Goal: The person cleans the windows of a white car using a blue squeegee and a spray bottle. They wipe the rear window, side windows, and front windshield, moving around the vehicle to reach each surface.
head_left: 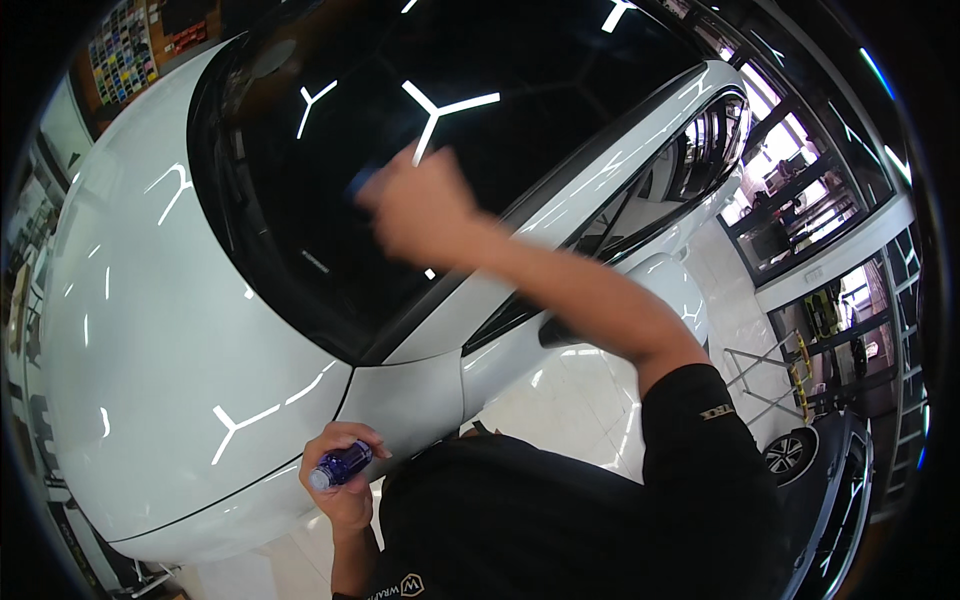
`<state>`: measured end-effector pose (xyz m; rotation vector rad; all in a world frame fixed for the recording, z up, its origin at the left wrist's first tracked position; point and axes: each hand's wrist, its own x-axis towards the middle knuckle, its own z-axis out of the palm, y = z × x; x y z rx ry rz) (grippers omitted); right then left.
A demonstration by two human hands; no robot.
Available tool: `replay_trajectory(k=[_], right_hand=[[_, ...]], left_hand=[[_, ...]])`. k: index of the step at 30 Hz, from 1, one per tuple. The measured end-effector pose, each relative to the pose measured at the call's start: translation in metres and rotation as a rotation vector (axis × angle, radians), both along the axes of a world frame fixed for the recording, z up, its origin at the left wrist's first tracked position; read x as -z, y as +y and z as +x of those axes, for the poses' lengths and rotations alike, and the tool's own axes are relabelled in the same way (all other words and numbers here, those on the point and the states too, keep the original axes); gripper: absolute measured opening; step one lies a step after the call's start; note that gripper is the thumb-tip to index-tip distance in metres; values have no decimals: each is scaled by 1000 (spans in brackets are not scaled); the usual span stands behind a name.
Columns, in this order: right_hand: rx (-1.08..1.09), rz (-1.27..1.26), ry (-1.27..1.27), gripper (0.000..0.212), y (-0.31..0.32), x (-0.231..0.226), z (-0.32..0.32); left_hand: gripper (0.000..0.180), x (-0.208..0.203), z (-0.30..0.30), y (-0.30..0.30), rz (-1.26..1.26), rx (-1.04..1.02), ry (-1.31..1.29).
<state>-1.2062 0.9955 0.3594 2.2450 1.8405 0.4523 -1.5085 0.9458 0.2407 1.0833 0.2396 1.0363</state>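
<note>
Bottle (347, 462), small and purple, lies inside the left hand's curled fingers (358, 434): likely light, smooth and slippery, best held round its body. Right hand (420, 207), blurred, seems closed on a blue, probably soft applicator (363, 182), windshield (300, 215) beneath.

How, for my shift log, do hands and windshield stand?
Left hand holding purple bottle. Right hand over dark windshield, gripping blurred blue item; contact unclear. Right forearm in front of white pillar.

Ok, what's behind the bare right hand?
Behind the right hand is the glossy black, curved glass windshield. A small, blurred blue object shows at the hand's left edge; the glass directly behind the hand is covered, and contact can't be told.
</note>
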Motion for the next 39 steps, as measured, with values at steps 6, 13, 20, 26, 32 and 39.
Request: replay_trajectory(k=[6, 13, 20, 26, 32, 39], right_hand=[[261, 450, -177, 36, -22, -62, 155], [457, 586, -281, 41, -56, -106, 226], [-19, 170, -123, 31, -78, -79, 155], [698, 647, -225, 35, -181, -197, 391], [-105, 360, -77, 32, -93, -104, 228], [713, 721, -123, 41, -160, -213, 404]], left_hand=[[61, 0, 17, -7, 39, -140, -12], [62, 20, 30, -3, -10, -175, 35], [60, 7, 63, 4, 55, -218, 108], [57, 18, 67, 5, 85, -191, 117], [53, 16, 90, -2, 25, -253, 86], [64, -2, 77, 0, 242, -165, 91]])
